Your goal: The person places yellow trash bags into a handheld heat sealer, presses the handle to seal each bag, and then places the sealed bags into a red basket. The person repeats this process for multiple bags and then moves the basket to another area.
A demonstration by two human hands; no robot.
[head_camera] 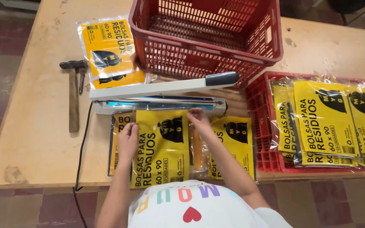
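Yellow packet [161, 147], black print, clear wrap

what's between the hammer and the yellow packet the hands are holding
In the head view, between the hammer and the held yellow packet there is bare wooden table, crossed by the heat sealer's black power cord, then another yellow packet under the left hand.

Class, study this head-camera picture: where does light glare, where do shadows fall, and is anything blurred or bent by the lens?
Head view: even, soft light; glare streaks the clear wrap of the packets in the flat red tray; a faint shadow lies beside the hammer; both hands, left hand and right hand, are slightly soft on the yellow bag packet; the table edge bows a little.
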